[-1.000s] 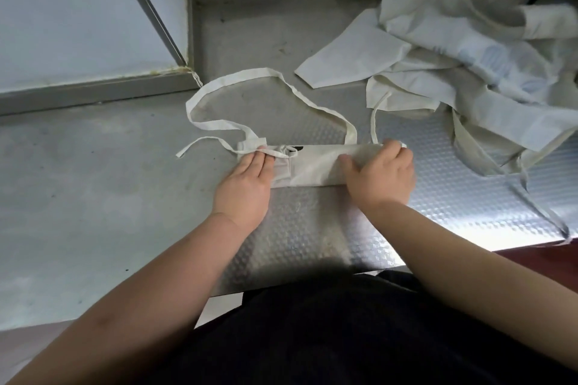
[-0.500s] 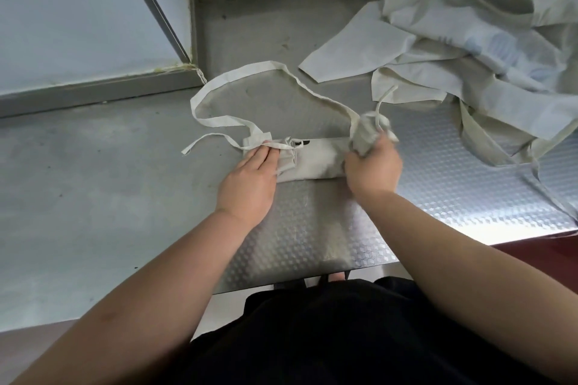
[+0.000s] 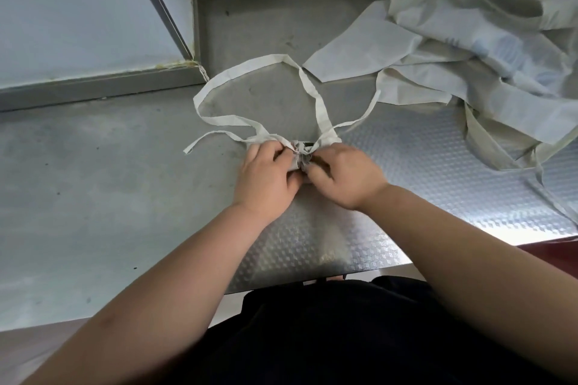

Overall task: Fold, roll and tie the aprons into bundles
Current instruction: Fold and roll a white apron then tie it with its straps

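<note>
A cream apron is rolled into a small bundle (image 3: 301,156) on the steel table, mostly hidden between my hands. My left hand (image 3: 266,176) grips its left side with curled fingers. My right hand (image 3: 345,176) grips its right side, fingertips meeting the left hand's at the roll. The neck loop (image 3: 250,70) lies spread on the table beyond the bundle. One thin tie (image 3: 203,141) trails out to the left and another tie (image 3: 362,114) runs up to the right.
A heap of loose cream aprons (image 3: 469,40) fills the back right of the table (image 3: 93,197). A raised steel ledge and wall panels (image 3: 78,9) stand at the back left. The table's front edge (image 3: 312,275) is close to my dark-clothed body.
My right hand rolled the apron's right end leftward until it met my left hand. The long folded strip has become a short bundle, and the neck loop has narrowed.
</note>
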### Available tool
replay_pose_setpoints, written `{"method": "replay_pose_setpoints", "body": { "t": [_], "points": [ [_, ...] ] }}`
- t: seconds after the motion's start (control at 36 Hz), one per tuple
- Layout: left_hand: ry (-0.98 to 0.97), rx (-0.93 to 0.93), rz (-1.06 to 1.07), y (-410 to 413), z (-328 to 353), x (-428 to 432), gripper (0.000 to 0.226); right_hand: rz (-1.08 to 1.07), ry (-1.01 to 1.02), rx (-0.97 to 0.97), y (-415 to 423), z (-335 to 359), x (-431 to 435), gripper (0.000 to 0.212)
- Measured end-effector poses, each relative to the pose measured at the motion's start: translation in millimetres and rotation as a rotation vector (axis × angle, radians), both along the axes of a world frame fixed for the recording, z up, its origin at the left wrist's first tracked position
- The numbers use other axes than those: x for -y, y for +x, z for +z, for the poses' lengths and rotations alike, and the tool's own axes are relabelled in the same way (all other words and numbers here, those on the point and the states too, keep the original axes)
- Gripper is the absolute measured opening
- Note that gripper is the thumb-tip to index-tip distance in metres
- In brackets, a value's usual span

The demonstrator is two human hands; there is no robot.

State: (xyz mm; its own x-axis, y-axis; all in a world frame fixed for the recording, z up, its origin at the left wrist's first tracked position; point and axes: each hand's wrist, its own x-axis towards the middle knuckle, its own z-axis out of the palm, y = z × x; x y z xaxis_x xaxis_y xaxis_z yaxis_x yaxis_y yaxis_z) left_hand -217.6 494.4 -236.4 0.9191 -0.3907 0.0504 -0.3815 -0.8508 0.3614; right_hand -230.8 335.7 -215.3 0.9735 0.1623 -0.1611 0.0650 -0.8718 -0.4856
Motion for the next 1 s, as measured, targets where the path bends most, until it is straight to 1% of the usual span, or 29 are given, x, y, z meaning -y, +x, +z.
{"method": "replay_pose_setpoints", "body": {
  "t": [0.06, 0.11, 0.14, 0.19, 0.22, 0.28, 0.31, 0.33, 0.39, 0.42, 0.47, 0.53, 0.58, 0.67, 0.72, 0.75, 0.78, 0.83, 0.86, 0.92, 0.97, 1.0],
  "points": [
    [-0.088, -0.113, -0.022, 3, 1, -4, 0.051, -0.016, 0.070, -0.051, 7, 3, 2, 0.021],
    [-0.134, -0.225, -0.020, 5, 4, -4, 0.057, 0.013, 0.048, -0.089, 12, 2, 0, 0.017],
    [-0.151, -0.292, -0.001, 6, 7, -3, 0.056, 0.021, 0.039, -0.094, 13, 1, -3, 0.016],
    [-0.205, -0.402, 0.057, 9, 11, 0, 0.042, -0.001, 0.075, -0.082, 14, 0, -5, 0.013],
    [-0.240, -0.428, 0.081, 12, 12, 1, 0.034, -0.021, 0.113, -0.073, 14, -1, -5, 0.012],
    [-0.305, -0.441, 0.122, 14, 14, 3, 0.028, -0.044, 0.165, -0.089, 14, -1, -4, 0.003],
    [-0.348, -0.448, 0.161, 15, 14, 4, 0.021, -0.051, 0.173, -0.123, 15, -1, -4, 0.004],
    [-0.407, -0.453, 0.206, 15, 16, 6, 0.009, -0.061, 0.181, -0.170, 17, -2, -4, 0.008],
    [-0.516, -0.433, 0.289, 15, 17, 8, 0.030, -0.073, 0.172, -0.252, 22, -3, -5, 0.012],
    [-0.560, -0.430, 0.305, 14, 17, 7, 0.035, -0.070, 0.163, -0.279, 24, -3, -6, 0.014],
    [-0.638, -0.438, 0.307, 12, 20, 4, 0.035, -0.069, 0.162, -0.309, 27, -1, -8, 0.020],
    [-0.731, -0.486, 0.319, 9, 22, 2, 0.028, -0.074, 0.177, -0.316, 26, 1, -9, 0.023],
    [-0.855, -0.524, 0.371, 8, 22, 1, 0.018, -0.073, 0.168, -0.315, 26, 3, -9, 0.021],
    [-1.001, -0.571, 0.466, 11, 25, 2, 0.022, -0.062, 0.114, -0.306, 26, 2, -9, 0.014],
    [-1.078, -0.591, 0.488, 13, 28, 6, 0.024, -0.067, 0.094, -0.296, 26, 1, -10, 0.028],
    [-1.094, -0.583, 0.489, 13, 31, 9, 0.024, -0.073, 0.095, -0.289, 26, 0, -10, 0.031],
    [-1.092, -0.563, 0.488, 13, 32, 12, 0.025, -0.081, 0.100, -0.283, 26, 0, -11, 0.031],
    [-1.065, -0.516, 0.483, 13, 33, 14, 0.024, -0.095, 0.107, -0.281, 25, -1, -11, 0.022],
    [-1.046, -0.512, 0.480, 13, 34, 15, 0.024, -0.104, 0.112, -0.284, 25, -1, -12, 0.020],
    [-0.979, -0.542, 0.452, 14, 32, 13, 0.020, -0.125, 0.155, -0.302, 25, 0, -12, 0.024],
    [-0.851, -0.577, 0.348, 13, 31, 12, 0.015, -0.177, 0.310, -0.336, 25, 3, -9, 0.028],
    [-0.791, -0.585, 0.286, 13, 30, 12, 0.014, -0.207, 0.414, -0.361, 25, 4, -8, 0.027]
  ]
}}
